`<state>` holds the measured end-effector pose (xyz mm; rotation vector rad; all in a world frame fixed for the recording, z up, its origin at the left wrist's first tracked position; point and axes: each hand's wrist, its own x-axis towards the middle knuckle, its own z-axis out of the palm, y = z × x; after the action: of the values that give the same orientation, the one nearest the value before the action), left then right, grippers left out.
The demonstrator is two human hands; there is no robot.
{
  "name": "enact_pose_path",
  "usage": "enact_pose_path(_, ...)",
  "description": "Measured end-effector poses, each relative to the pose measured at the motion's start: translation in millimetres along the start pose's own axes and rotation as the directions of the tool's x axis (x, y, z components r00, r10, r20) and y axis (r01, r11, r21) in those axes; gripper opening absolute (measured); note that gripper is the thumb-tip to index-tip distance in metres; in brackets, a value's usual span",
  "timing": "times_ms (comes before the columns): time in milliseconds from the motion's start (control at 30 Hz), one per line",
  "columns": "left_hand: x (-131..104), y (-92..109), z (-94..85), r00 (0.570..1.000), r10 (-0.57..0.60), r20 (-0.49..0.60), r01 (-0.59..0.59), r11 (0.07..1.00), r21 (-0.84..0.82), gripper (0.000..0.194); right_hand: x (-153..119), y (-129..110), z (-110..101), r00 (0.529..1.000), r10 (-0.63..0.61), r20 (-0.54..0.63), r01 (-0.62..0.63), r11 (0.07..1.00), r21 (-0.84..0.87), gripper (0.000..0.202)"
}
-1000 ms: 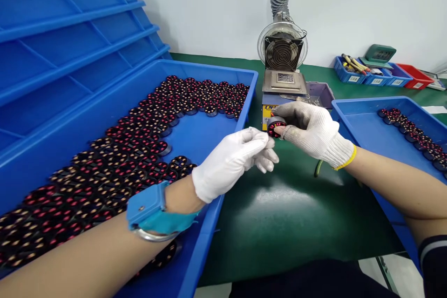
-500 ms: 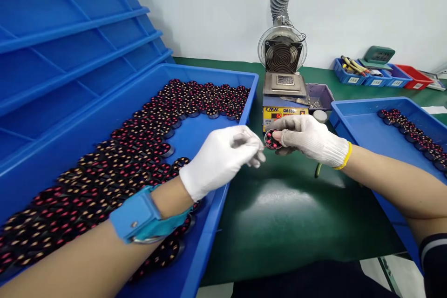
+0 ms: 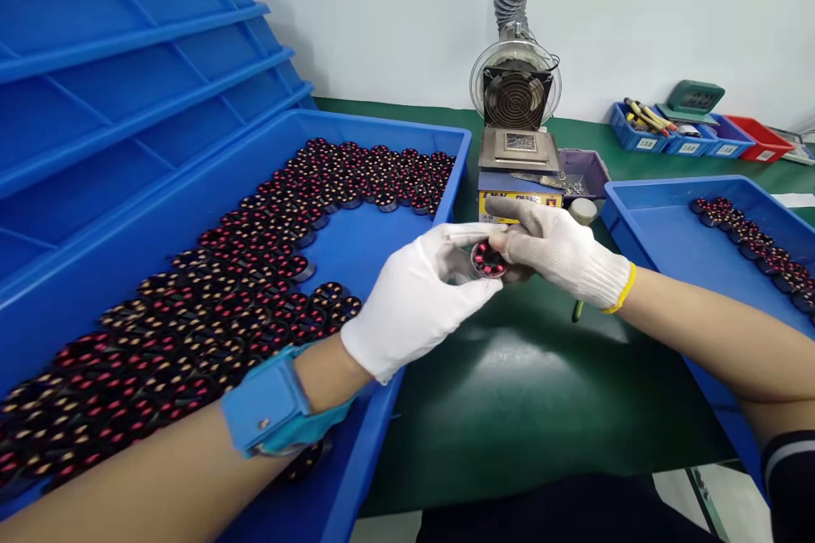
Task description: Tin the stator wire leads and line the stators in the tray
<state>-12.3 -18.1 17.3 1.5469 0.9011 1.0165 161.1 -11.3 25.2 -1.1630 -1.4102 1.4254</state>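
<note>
Black round motor-like part with a pale metal rim and red windings (image 3: 488,261) is up in the air between both hands, face towards the viewer. Right hand in a white knit glove with a yellow cuff (image 3: 560,253): thumb and fingers pinch its upper right edge, index reaching out past it. Left hand in a smooth white glove (image 3: 413,293): half-closed, thumb low, fingers curled around the left side; can't tell how much load it takes.

To do this well, I'd keep pressure on the rim, off the windings, and not let one hand slacken until the other is firm. Smooth glove could slip.

Room: grey metal-topped machine with a blue-and-yellow front (image 3: 519,165) is just behind the right fingers; tightest edge. Large blue plastic tray full of parts (image 3: 360,242), left, has its wall under the left forearm; lift over it. Blue plastic tray with one row (image 3: 655,216), right, has bare floor. Best open room: green tabletop (image 3: 509,407), nearer the body. Watch the green handle (image 3: 577,310) below the right wrist.
</note>
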Motion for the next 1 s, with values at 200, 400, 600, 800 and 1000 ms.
enact_pose_path(200, 7, -11, -11.7, 0.939, 0.227, -0.258, -0.164, 0.956, 0.244, 0.043, -10, -3, 5, 0.997, -0.071, -0.005, 0.064, 0.926, -0.372, 0.025)
enact_pose_path(400, 8, -15, -13.8, 0.944, 0.264, -0.196, -0.159, 0.889, 0.429, 0.043, -13, -2, 17, 0.975, -0.219, -0.022, 0.169, 0.810, -0.562, 0.014)
enact_pose_path(600, 5, -9, -9.5, 0.930, 0.289, -0.227, -0.114, 0.814, 0.570, 0.038, -17, -2, 17, 0.950, -0.313, -0.011, 0.203, 0.641, -0.741, 0.023)
enact_pose_path(800, 5, -6, -5.9, 0.931, 0.256, -0.262, -0.058, 0.810, 0.583, 0.040, -24, -14, 21, 0.973, -0.230, -0.026, 0.085, 0.461, -0.883, 0.025)
enact_pose_path(1000, 4, 16, -17.0, 0.982, -0.187, 0.012, 0.187, 0.981, 0.043, 0.079, -19, -10, 6, 0.950, -0.311, 0.009, 0.192, 0.562, -0.804, 0.024)
